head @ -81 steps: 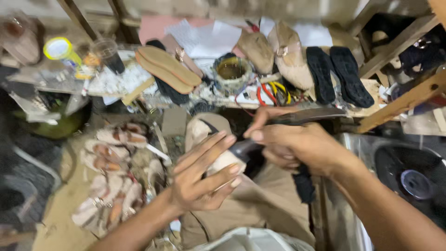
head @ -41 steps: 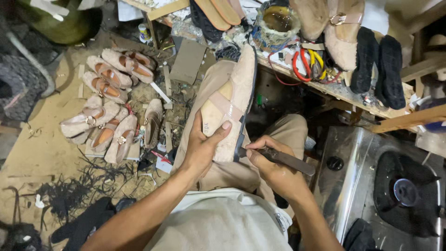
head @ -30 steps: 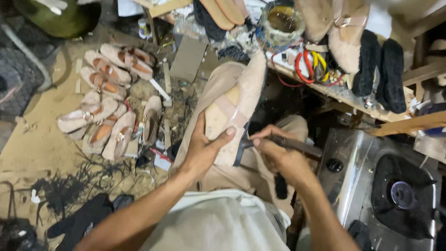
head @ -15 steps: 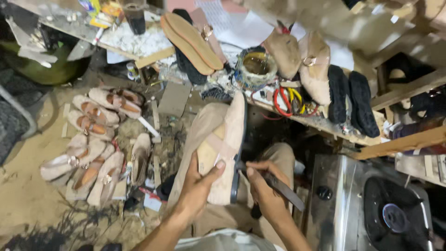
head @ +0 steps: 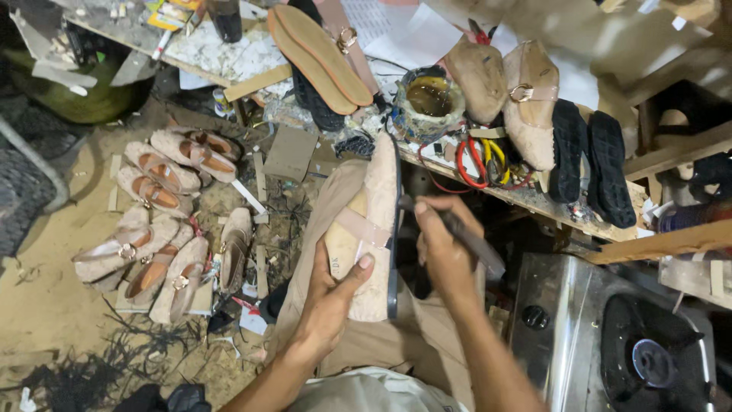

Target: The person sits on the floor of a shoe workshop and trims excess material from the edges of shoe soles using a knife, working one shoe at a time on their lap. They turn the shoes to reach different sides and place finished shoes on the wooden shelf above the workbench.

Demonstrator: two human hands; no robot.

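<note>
Fingers (head: 364, 263) of the left hand (head: 329, 301) are wrapped around the heel end of a beige sandal (head: 371, 229), thumb pressed across the insole, the shoe standing on edge over the person's lap with its toe pointing away towards the worktop. Just beside it the right hand (head: 442, 248) is closed around a dark-handled tool (head: 461, 236), whose tip meets the sandal's black sole edge (head: 395, 229); the handle sticks out to the right past the knuckles. Both hands have a firm hold, neither one open. Under them lie the person's tan trousers (head: 412, 343).

To the right, close by, sits a steel gas stove (head: 610, 336) with a dark burner. On the dirt floor to the left, a heap of finished beige sandals (head: 164, 221) lies jumbled together, with scraps and black trimmings scattered about them.

Further off runs the cluttered worktop (head: 534, 200). On it stand a grimy glue pot (head: 428, 98), a tangle of red and yellow wires (head: 480, 160), two beige shoe uppers (head: 511, 95), and a pair of black soles (head: 591, 160) side by side. Left of the pot, tan insoles (head: 320, 49) rest stacked over a dark sole, with white papers behind them.
</note>
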